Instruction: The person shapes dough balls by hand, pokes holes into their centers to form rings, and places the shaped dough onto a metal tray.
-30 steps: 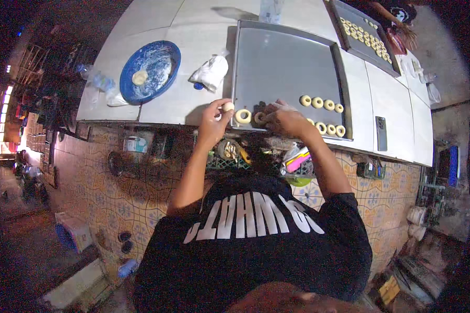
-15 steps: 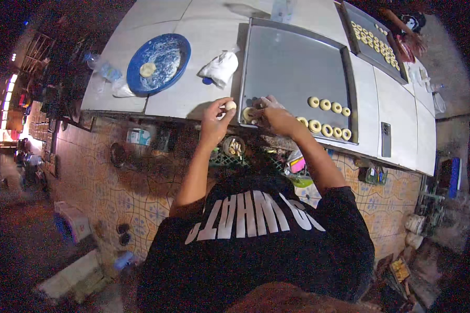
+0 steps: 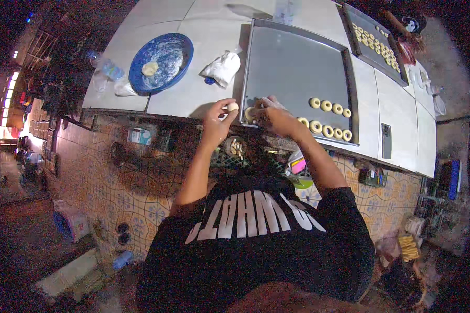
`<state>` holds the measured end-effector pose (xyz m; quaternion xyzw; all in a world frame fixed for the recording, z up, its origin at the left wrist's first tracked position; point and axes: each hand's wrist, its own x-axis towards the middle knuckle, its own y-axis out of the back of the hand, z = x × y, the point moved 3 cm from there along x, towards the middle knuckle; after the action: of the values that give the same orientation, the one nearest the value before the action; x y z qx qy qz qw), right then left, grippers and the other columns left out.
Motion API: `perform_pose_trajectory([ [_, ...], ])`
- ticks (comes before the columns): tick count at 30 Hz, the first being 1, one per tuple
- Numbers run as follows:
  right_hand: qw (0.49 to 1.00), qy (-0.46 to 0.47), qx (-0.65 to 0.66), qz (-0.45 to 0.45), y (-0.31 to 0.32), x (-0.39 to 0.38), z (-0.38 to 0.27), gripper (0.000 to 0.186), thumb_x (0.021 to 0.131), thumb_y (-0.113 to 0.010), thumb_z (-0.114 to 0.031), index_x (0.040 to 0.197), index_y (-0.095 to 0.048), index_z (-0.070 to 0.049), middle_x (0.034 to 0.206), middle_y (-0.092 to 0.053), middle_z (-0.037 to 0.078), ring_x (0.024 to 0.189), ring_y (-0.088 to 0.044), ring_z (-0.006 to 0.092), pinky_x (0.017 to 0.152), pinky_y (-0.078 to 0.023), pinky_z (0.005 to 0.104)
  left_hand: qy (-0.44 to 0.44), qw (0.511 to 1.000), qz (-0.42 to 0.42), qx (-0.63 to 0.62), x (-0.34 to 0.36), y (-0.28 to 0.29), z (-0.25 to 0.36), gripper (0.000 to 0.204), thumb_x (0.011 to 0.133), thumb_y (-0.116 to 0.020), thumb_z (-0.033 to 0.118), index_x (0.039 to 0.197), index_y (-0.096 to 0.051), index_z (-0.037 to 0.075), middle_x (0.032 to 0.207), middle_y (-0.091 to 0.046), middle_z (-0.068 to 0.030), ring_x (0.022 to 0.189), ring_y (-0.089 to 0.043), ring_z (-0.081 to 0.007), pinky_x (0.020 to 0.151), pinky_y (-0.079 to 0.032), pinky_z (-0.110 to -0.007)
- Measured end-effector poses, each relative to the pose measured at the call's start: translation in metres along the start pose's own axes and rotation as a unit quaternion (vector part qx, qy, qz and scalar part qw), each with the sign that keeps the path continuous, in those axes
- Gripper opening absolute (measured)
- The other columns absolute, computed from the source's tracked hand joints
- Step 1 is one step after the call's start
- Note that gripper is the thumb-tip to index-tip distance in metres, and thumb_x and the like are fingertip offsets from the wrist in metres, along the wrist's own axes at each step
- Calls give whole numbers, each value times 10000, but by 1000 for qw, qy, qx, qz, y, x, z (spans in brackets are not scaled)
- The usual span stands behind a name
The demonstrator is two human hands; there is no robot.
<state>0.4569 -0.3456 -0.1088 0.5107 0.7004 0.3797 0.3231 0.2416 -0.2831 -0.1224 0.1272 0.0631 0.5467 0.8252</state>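
Between the fingertips of my left hand (image 3: 220, 119) is a small pale dough ball (image 3: 232, 107), held just left of a large metal baking tray (image 3: 292, 68). My right hand (image 3: 274, 116) is over the tray's near left corner, fingers bent down at a pale dough ring (image 3: 250, 114); the hand partly covers it, and I cannot tell whether the fingers grip it. Along the tray's near right part sit two rows of dough rings (image 3: 328, 131), some hidden by my right forearm.
A blue basin (image 3: 180, 78) with flour and a dough lump (image 3: 150, 69) stands on the left of the white tiled table (image 3: 193, 31). Beside it lies a white bag (image 3: 222, 68). A second tray (image 3: 363, 34) of dough rings is at far right, near another person's arm (image 3: 397, 22).
Both hands stay nearly in place, the left still with the dough ball. The view has shifted slightly. At the lower right, a person carrying something yellow has moved.
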Motion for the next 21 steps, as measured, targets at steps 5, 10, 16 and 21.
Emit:
perform_pose_trajectory([
  [5, 993, 1, -4, 120, 25, -11, -9, 468, 910, -708, -179, 1368, -647, -110, 1298, -608, 152, 1168, -562, 384, 1019, -484, 451, -21, 999, 6, -24, -4, 3, 4, 335, 963, -686, 77, 1296, -665, 59, 1148, -712, -59, 958, -677, -165, 826, -523, -284],
  [10, 950, -42, 134, 278, 31, -30, -30, 404, 936, -692, -149, 1327, -652, -55, 1144, -650, 146, 951, -628, 281, 865, -521, 370, 145, 897, -117, -400, -24, -12, 23, 357, 1021, -602, 70, 1367, -597, -18, 1227, -688, -124, 1063, -690, -213, 940, -558, -329],
  [16, 898, -17, 263, 353, 33, -17, -60, 339, 957, -677, -143, 1277, -674, -34, 1092, -659, 101, 916, -583, 193, 842, -488, 322, 149, 913, -78, -372, -34, -27, 51, 352, 1030, -656, 183, 1323, -614, -8, 1223, -675, -79, 1122, -656, -182, 942, -558, -333],
  [21, 850, -56, 347, 393, 41, 12, -49, 385, 1023, -553, -176, 1380, -598, -38, 1364, -591, 194, 1316, -532, 342, 1140, -380, 426, 189, 928, -101, -305, -48, -58, 55, 479, 1065, -604, 294, 1466, -522, 47, 1391, -618, -62, 1265, -598, -195, 1034, -503, -399],
])
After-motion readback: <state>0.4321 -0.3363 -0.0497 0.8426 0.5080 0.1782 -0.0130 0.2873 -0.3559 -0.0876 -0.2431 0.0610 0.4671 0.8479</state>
